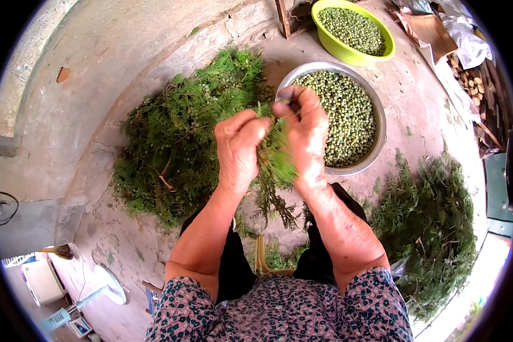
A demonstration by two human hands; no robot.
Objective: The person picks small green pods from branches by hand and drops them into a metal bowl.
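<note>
A leafy green conifer sprig (276, 154) hangs between my hands, its lower tips blurred and trailing down between my knees. My left hand (239, 145) is closed around the sprig's stem side. My right hand (306, 128) has its fingers pinched at the top of the sprig, slightly blurred; what lies between those fingertips is too small to make out. Just beyond the right hand stands a wide metal basin (382, 134) full of small round green cones or berries (345, 117). On my left, a big heap of cut conifer branches (174, 137) lies close to the left hand.
A yellow-green plastic basin (389, 54) at the far side also holds small green pieces. Another branch pile (430, 228) lies to my right. Chopped wood (481, 85) is stacked at the far right. A standing fan (109, 285) and a broom (60, 251) are at the lower left.
</note>
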